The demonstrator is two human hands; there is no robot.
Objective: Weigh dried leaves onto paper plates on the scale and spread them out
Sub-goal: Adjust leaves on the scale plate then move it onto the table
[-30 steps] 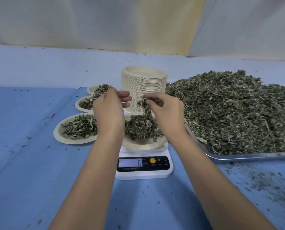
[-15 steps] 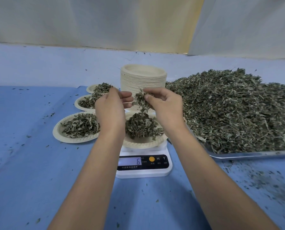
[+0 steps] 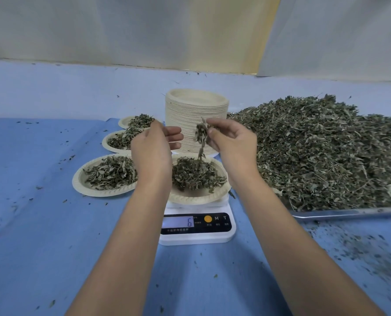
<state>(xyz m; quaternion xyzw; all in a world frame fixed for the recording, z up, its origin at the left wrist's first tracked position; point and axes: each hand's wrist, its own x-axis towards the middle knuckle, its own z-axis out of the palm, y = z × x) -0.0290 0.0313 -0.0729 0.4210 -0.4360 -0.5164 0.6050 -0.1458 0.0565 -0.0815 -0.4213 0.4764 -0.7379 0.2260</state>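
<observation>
- Blue cloth covers the table, with pale sheeting hung behind. A white scale sits mid-table, its display reading 6.
- On the scale rests a paper plate carrying dried leaves, heaped toward the middle rather than spread.
- Above the scale, the right hand pinches a small clump between thumb and fingertips. Strands trail down toward the heap.
- Also above the scale, just left of the clump, the left hand has fairly straight fingers pointing at the right hand. Nothing shows in them.
- Behind the scale stands a tall stack of unused plates.
- Right of the scale, a metal tray holds the big pile of leaves.
- Left of the scale, three filled plates lie in a row running away from the camera.
- The step in hand looks like trimming the portion by the pinch.
- To do it well, let the clump go a little at a time, low over the plate's middle, so nothing drifts past the rim.
- Lift both hands clear of the plate before trusting the number, and give the display a moment to settle.
- For spreading, flat fingers and a light touch seem best, working from the middle outward and stopping short of the rim. Leaves this dry will likely crumble under pressure.
</observation>
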